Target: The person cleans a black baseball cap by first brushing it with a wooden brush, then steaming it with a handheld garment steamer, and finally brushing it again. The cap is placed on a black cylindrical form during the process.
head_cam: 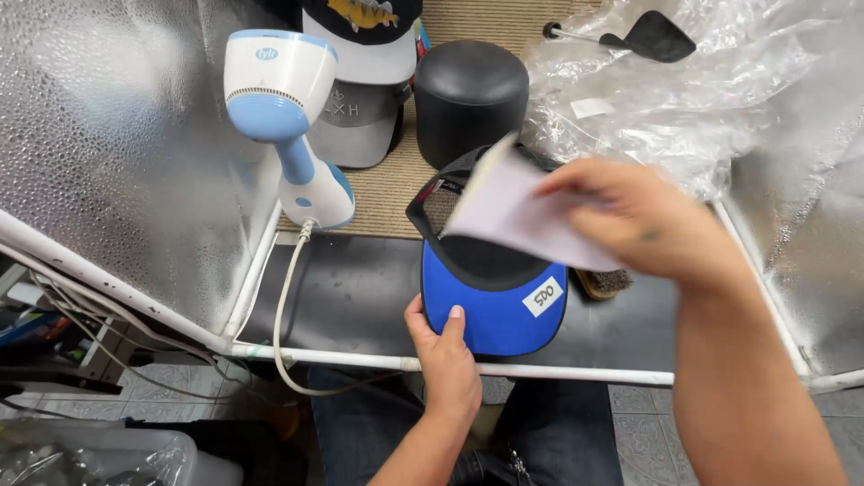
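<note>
A cap [493, 301] with a blue brim and black mesh crown lies upside down at the front of a black mat [360, 288]. A small white sticker [543, 296] sits on the brim. My left hand [444, 355] grips the brim's left front edge, thumb on top. My right hand [643, 225] holds a white sheet of paper or card [513, 211] over the cap's opening; the sheet is blurred. The crown's inside is mostly hidden behind the sheet.
A white and blue handheld steamer [286, 117] stands at the back left, its cord [281, 315] trailing over the white frame rail [540, 370]. Behind are a black cylindrical block [470, 94], stacked caps [360, 81], crinkled clear plastic [666, 99] and a brush [605, 283]. Reflective walls flank both sides.
</note>
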